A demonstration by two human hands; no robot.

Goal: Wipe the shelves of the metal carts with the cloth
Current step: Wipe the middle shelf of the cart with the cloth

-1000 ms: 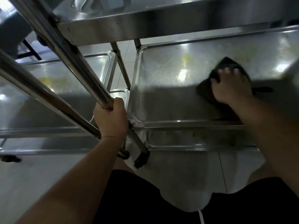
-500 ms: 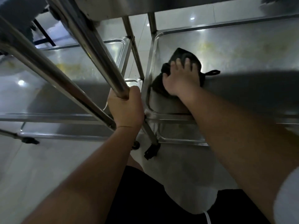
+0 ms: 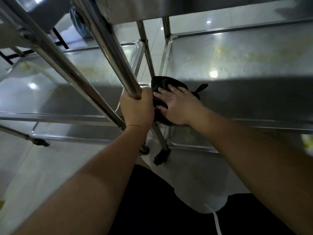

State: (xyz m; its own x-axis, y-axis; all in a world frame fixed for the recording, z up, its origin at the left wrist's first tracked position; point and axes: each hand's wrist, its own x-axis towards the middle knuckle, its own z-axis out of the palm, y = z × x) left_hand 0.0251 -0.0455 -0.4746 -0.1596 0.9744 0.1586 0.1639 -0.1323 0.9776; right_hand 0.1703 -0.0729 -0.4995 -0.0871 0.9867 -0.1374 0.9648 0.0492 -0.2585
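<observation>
Left hand (image 3: 136, 110) is wrapped around the slanted steel post (image 3: 111, 53) of the cart frame, fingers curled fully round the tube at its lower visible end. Right hand (image 3: 177, 106) lies flat with fingers spread on the black cloth (image 3: 162, 85), pressing it down at the near-left corner of the right cart's middle shelf (image 3: 245, 68). The two hands sit just beside each other, nearly touching.

Largest items first. Right middle shelf: raised rim along left and far edges; the surface runs bare to the right and toward the back, with yellowish smears and streaks in the lit far half. Near half lies in shadow. Left cart's shelf (image 3: 50, 92): also rimmed, yellowish streaks near its far side, partly crossed by two diagonal posts. A narrow gap of pale tiled floor (image 3: 152, 39) separates the two carts, with upright legs standing in it. Lower shelf (image 3: 191, 143) of the right cart shows under the near rim. Cloth bunches against the left rim of the shelf; a small loop tab (image 3: 202, 87) sticks out on its right. A black caster (image 3: 161, 156) sits under the near-left leg, over the floor.
</observation>
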